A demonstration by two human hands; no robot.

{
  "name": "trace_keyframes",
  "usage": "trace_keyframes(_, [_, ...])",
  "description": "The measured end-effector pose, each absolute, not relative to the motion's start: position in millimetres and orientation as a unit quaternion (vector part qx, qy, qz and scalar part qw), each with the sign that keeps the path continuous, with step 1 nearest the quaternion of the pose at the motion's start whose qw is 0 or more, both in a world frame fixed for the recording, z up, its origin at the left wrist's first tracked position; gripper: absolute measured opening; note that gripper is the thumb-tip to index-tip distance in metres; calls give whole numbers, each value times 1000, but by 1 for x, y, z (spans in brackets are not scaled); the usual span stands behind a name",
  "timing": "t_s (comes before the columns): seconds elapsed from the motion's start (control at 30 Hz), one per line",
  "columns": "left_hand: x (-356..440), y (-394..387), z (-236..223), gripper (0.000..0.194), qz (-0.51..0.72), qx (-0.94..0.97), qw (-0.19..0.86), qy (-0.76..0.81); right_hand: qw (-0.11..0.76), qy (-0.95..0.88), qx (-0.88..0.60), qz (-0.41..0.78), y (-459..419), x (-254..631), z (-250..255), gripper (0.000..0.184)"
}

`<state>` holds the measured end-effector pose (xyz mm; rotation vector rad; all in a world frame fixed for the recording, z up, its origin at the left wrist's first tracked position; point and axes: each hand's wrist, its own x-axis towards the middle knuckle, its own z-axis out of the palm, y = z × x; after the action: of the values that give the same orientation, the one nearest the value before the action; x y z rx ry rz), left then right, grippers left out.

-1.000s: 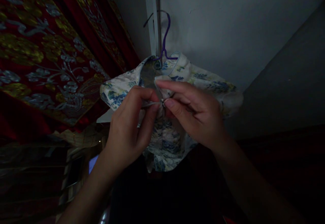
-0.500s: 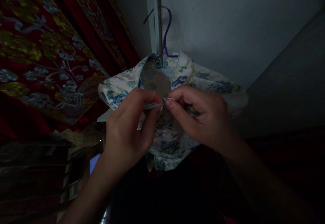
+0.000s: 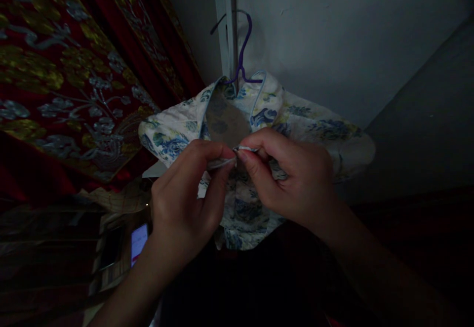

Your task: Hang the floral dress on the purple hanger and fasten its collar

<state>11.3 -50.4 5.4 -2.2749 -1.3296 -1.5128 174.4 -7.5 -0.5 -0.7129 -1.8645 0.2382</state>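
Observation:
A white shirt [image 3: 303,124] with blue and yellow flower print and pale blue piping hangs from a purple hanger [image 3: 242,55]. In front of its neckline, my left hand [image 3: 188,193] pinches one front edge of the shirt between thumb and forefinger. My right hand [image 3: 292,174] pinches the opposite front edge, its thumb and forefinger closed on the cloth. The fingertips of both hands nearly meet at the middle of the shirt front. Some small fastening may lie between them, but the fingers and the dim light hide it.
A red cloth [image 3: 74,75] with gold and silver embroidery hangs at the left. The hanger hooks by a pale vertical strip [image 3: 227,30] on the grey wall [image 3: 333,30]. A lit phone [image 3: 138,243] lies at the lower left, beside a dark slatted piece of furniture.
Both hands have shifted slightly, and the fingertips have turned a little against each other on the cloth edges. More of the lit phone shows beside my left wrist.

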Motion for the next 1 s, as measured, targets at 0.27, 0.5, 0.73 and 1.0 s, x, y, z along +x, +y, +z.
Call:
trace_keyframes(0.27, [10, -51, 2, 8, -559, -693, -64, -451, 565, -747, -260, 236, -8, 171, -9, 8])
trace_keyframes(0.5, [17, -47, 2, 8, -580, -678, -94, -442, 608, -671, -267, 330, -16, 162, -12, 21])
trace_keyframes(0.73, [18, -46, 5, 8, -596, -656, -158, -434, 611, -616, -263, 422, -12, 157, -7, 22])
trace_keyframes(1.0, [14, -44, 4, 6, -599, -636, -219, -434, 575, -638, -248, 447, -13, 152, -9, 19])
